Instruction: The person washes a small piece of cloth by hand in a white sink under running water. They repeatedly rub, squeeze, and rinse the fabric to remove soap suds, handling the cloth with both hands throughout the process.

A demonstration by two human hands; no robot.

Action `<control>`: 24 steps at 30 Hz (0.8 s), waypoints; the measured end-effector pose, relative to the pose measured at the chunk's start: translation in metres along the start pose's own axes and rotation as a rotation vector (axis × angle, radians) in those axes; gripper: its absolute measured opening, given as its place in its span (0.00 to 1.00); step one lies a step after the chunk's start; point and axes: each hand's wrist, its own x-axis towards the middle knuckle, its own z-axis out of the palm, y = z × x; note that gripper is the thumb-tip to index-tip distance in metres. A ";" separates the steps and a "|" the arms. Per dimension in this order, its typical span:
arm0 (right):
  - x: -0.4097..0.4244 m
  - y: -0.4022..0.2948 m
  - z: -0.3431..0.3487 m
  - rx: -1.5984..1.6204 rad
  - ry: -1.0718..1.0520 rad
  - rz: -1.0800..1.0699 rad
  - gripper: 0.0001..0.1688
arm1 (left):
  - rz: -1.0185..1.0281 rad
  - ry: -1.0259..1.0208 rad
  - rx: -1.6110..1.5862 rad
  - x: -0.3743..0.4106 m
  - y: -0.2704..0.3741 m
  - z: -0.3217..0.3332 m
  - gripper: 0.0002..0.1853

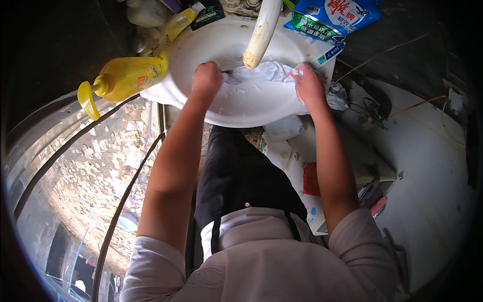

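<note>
A wet, pale cloth (264,73) is stretched across the inside of a white washbasin (241,120). My left hand (207,78) grips its left end, where a small dark part shows beside the fingers. At the cloth's other end, my right hand (308,83) holds it near the basin's right rim, with whitish suds on the fingers. A white pipe or spout (263,34) reaches down over the basin, its worn end just above the cloth. Suds or wet streaks lie on the basin's inner wall.
A yellow pump bottle (130,77) lies tilted at the basin's left rim. Behind stand a white bottle (147,14) and a yellow tube (184,20). A blue detergent bag (334,19) and a white tube (328,54) are at the back right. Plastic containers (283,128) sit below the basin.
</note>
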 end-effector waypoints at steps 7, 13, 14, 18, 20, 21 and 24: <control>0.017 -0.026 0.003 -0.053 0.052 0.032 0.11 | -0.066 -0.023 0.050 -0.005 -0.016 -0.037 0.11; 0.031 -0.047 0.047 -0.080 -0.061 -0.084 0.14 | 0.358 0.372 0.571 -0.026 0.004 -0.012 0.22; 0.035 -0.047 0.053 -0.129 -0.060 -0.084 0.14 | 0.488 0.140 0.699 -0.030 0.000 -0.009 0.27; 0.039 -0.070 0.059 -0.120 -0.064 -0.025 0.12 | 0.339 -0.495 0.449 -0.040 0.022 -0.029 0.28; 0.035 -0.104 0.059 -0.028 -0.199 -0.051 0.12 | 0.460 -0.306 0.421 -0.041 -0.001 -0.012 0.30; 0.030 -0.118 0.069 0.002 -0.194 -0.143 0.12 | 0.525 -0.215 0.406 -0.039 -0.010 -0.005 0.31; 0.025 -0.109 0.125 -0.083 -0.112 -0.467 0.13 | 0.377 -0.475 0.431 -0.034 0.000 -0.007 0.34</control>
